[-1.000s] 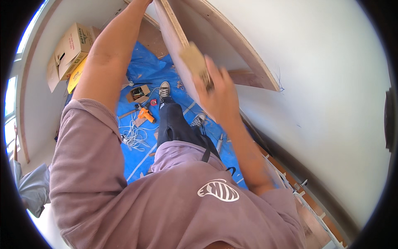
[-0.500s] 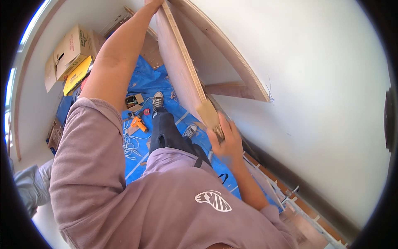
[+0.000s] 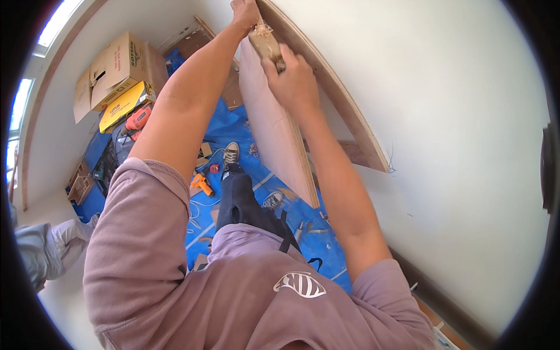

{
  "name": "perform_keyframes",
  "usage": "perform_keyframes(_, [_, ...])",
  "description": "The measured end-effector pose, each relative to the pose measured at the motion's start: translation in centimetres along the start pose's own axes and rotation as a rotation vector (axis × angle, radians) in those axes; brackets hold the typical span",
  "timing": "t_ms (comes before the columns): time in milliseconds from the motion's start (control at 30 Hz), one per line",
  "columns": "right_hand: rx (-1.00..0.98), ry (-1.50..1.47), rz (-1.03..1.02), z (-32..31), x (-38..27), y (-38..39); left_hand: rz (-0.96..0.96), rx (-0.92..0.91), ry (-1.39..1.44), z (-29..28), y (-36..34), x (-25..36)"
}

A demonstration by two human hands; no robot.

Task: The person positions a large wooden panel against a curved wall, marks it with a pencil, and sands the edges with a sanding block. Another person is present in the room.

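A wooden hand plane (image 3: 263, 42) with curled shavings on top rests on the edge of a plywood panel (image 3: 271, 119). My right hand (image 3: 296, 81) is closed round the near end of the plane, its arm stretched forward along the panel. At the panel's far upper end, my left hand (image 3: 245, 13) is closed on its edge, partly cut off by the top of the view. The panel stands out from the wall beside a curved plywood frame (image 3: 350, 96).
Blue tarp (image 3: 265, 157) covers the floor, with wood scraps about. An orange power tool (image 3: 202, 184) lies near my feet. At the left are a cardboard box (image 3: 119, 67), a yellow case (image 3: 123, 108) and a red drill (image 3: 139, 116). Another person's clothed leg (image 3: 64, 239) shows at far left.
My right hand has slid the plane from the panel's near end to its far end, close to my left hand. Shavings now show on top of the plane. The view has shifted slightly.
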State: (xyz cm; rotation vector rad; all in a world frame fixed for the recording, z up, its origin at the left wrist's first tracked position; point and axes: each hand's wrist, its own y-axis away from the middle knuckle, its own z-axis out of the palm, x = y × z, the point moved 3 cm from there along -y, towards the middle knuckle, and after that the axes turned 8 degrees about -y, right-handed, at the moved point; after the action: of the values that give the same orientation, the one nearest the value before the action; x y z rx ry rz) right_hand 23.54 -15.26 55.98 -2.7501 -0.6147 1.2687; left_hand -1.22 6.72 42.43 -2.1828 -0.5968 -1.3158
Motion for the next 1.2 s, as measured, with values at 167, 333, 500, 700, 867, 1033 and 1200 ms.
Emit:
perform_keyframes(167, [-0.082, -0.034, 0.073, -7.8, -0.4, 18.0, -0.11, -0.019, 0.092, 0.8, 0.1, -0.5])
perform_keyframes(333, [-0.156, -0.002, 0.236, -12.3, -1.2, 29.0, -0.085, 0.029, 0.143, 0.5, 1.0, 0.1])
perform_keyframes(500, [-0.042, -0.035, 0.027, -7.5, 0.9, 16.2, -0.089, 0.038, 0.119, 0.0, 1.9, 1.0])
perform_keyframes(700, [-0.003, 0.052, 0.003, -2.9, 1.7, 4.8, -0.128, 0.025, 0.18, 1.1, 2.0, 0.2])
perform_keyframes(867, [0.08, 0.101, -0.04, 0.3, 1.0, -3.1, 0.177, 0.04, -0.171, 2.5, 1.9, 0.6])
perform_keyframes(1033, [0.054, 0.125, -0.099, 1.2, 0.5, -5.3, -0.139, -0.28, 0.436, 0.9, 1.7, -2.3])
perform_keyframes(1200, [0.04, 0.144, -0.103, 1.4, 0.2, -5.7, -0.321, -0.065, 0.278, -6.9, 16.1, -11.3])
